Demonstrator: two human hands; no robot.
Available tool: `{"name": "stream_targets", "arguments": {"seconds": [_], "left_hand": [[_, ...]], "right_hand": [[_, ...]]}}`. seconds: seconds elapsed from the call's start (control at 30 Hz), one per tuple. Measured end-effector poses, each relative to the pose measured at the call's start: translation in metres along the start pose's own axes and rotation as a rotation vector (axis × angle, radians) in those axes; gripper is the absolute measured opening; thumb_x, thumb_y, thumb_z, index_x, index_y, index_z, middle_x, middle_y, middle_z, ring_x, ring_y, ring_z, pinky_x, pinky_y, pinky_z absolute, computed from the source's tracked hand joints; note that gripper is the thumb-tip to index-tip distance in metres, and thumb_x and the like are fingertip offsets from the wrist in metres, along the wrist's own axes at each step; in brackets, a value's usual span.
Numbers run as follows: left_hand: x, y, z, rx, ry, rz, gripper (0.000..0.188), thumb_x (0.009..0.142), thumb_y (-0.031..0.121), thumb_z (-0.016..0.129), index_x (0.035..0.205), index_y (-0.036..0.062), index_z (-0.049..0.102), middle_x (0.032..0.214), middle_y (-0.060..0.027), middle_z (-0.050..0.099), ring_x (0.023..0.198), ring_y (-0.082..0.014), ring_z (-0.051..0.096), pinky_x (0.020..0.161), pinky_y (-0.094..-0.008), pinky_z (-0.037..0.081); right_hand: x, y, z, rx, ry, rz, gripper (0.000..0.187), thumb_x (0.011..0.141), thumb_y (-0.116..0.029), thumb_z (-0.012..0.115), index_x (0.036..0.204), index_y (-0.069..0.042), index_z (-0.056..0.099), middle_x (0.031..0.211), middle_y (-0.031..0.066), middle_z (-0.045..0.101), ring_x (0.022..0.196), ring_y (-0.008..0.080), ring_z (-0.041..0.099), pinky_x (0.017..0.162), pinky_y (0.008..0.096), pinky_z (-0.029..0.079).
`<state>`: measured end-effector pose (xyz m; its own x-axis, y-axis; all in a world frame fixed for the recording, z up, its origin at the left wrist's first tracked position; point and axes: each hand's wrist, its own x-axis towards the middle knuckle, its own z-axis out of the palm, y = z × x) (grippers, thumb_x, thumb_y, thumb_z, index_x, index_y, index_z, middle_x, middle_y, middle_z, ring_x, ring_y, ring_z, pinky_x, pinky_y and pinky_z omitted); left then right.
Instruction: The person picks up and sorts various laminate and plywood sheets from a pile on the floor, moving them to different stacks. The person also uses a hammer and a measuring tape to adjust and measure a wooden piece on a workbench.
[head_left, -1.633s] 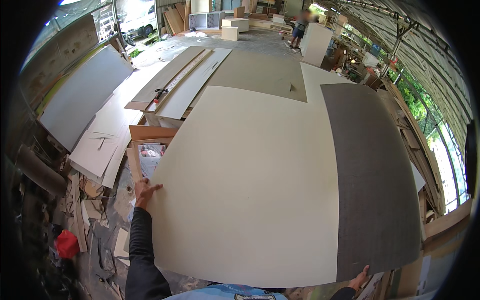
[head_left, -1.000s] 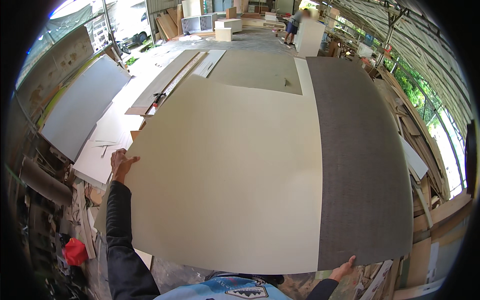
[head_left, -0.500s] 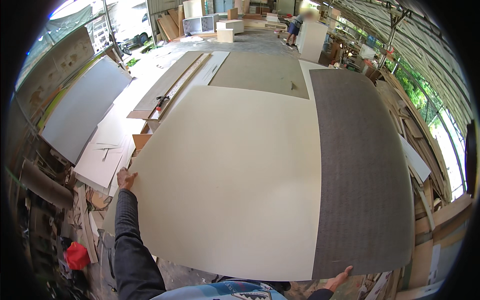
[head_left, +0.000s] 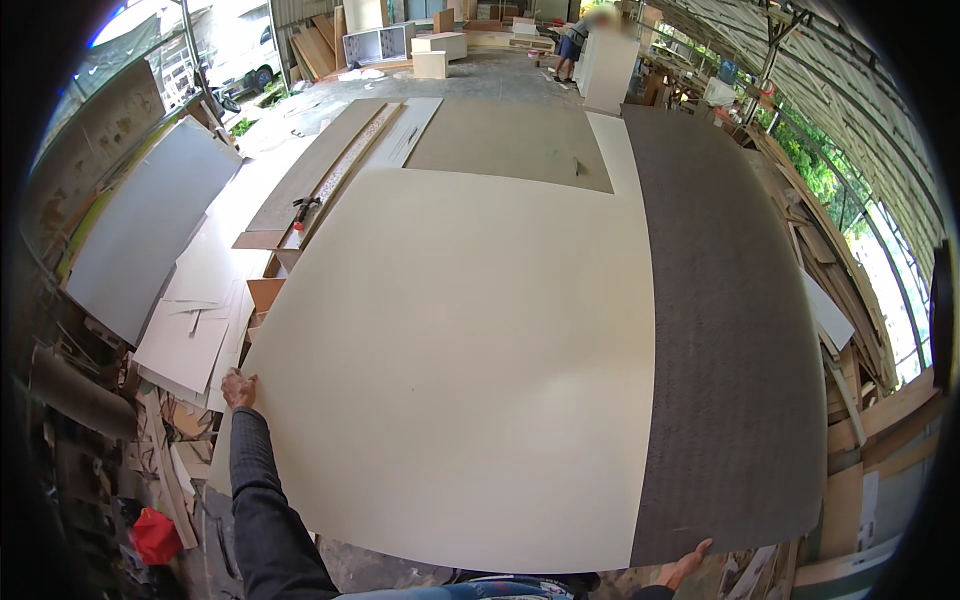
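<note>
A large cream sheet (head_left: 450, 340) spreads in front of me, its surface slightly bowed. Along its right side runs a long dark brown sheet (head_left: 735, 330) with a fine grain. My left hand (head_left: 239, 388) is closed on the cream sheet's left edge. At the near edge of the dark brown sheet, my right hand (head_left: 684, 566) grips with a digit over the rim; its other fingers are partly hidden underneath. Beyond the cream sheet lies a grey-beige panel (head_left: 505, 140) with a small object on it.
A red-and-black tool (head_left: 301, 213) rests among long boards at the far left. White panels (head_left: 150, 235) lean at left, above a brown roll (head_left: 82, 392) and a red bag (head_left: 155, 536). Timber offcuts (head_left: 830, 250) line the right. A person (head_left: 572, 48) stands by a tall white cabinet (head_left: 608, 68).
The dark brown sheet's far end now reaches farther away, past the grey-beige panel's right side. My left hand appears slightly lower and nearer, still at the cream sheet's edge. The view has shifted a little.
</note>
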<state>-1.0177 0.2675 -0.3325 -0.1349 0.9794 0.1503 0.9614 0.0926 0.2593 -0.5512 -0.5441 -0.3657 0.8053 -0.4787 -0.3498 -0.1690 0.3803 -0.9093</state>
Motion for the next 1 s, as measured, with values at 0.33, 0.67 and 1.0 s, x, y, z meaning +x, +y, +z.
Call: {"name": "stream_targets", "arguments": {"seconds": [0.33,0.67,1.0], "left_hand": [[0.012,-0.022,0.025,-0.019,-0.008,-0.015,0.041,0.074,0.025,0.072,0.107,0.001,0.063,0.109,-0.0238,0.06,0.102,-0.0367,0.058,0.09,-0.0431,0.046],[0.011,-0.019,0.046,0.064,-0.074,-0.08,0.047,0.082,0.029,0.064,0.121,0.0057,0.054,0.117,-0.0218,0.052,0.111,-0.0375,0.05,0.092,-0.0473,0.043],[-0.005,-0.005,0.066,0.084,-0.145,-0.194,0.061,0.077,0.031,0.068,0.127,0.0029,0.047,0.122,-0.023,0.051,0.117,-0.0386,0.048,0.096,-0.0491,0.04]], "right_hand": [[-0.008,-0.02,0.03,-0.138,0.032,-0.211,0.06,0.092,-0.039,0.055,0.127,0.007,0.038,0.124,0.0222,0.049,0.099,0.0345,0.056,0.083,0.0462,0.051],[0.019,0.006,0.017,-0.137,0.011,-0.103,0.065,0.091,-0.047,0.052,0.129,0.004,0.041,0.131,0.0172,0.045,0.113,0.0314,0.049,0.094,0.0448,0.043],[0.026,-0.002,0.033,-0.213,0.027,-0.058,0.061,0.09,-0.047,0.053,0.127,0.002,0.045,0.129,0.0153,0.047,0.113,0.0296,0.049,0.095,0.0439,0.042]]}}
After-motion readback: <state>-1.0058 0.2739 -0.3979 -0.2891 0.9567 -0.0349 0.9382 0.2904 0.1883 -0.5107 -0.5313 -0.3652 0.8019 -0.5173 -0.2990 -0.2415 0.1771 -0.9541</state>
